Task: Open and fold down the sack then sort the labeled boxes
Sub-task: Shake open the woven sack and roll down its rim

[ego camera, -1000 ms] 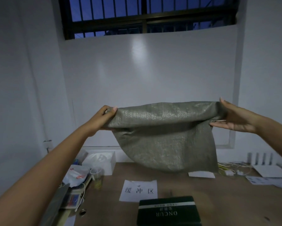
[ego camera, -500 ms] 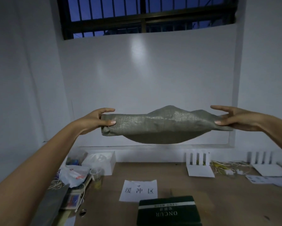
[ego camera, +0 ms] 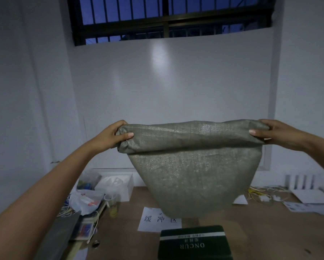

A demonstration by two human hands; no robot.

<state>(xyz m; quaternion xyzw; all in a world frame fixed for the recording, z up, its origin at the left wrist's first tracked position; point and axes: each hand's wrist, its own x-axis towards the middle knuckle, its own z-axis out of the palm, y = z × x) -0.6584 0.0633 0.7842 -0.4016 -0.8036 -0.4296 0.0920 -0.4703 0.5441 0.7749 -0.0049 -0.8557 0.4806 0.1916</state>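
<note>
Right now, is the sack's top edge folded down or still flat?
Folded down: the sack has a rolled cuff along its top, gripped at each end by the left hand and right hand.

The hanging grey-green woven plastic sack [ego camera: 193, 173] hides the last character on the white paper sign [ego camera: 158, 220] below it and most of a small white card [ego camera: 240, 200] at its 4 o'clock. At 6 o'clock the dark green rectangular box [ego camera: 194, 243] is cut by the bottom edge, its smaller print blurred. The left hand [ego camera: 110, 136] shows only knuckles and thumb; its fingertips are buried in the rolled rim, as are those of the right hand [ego camera: 273, 132]. The clutter at 8 o'clock is too dim to identify.
</note>
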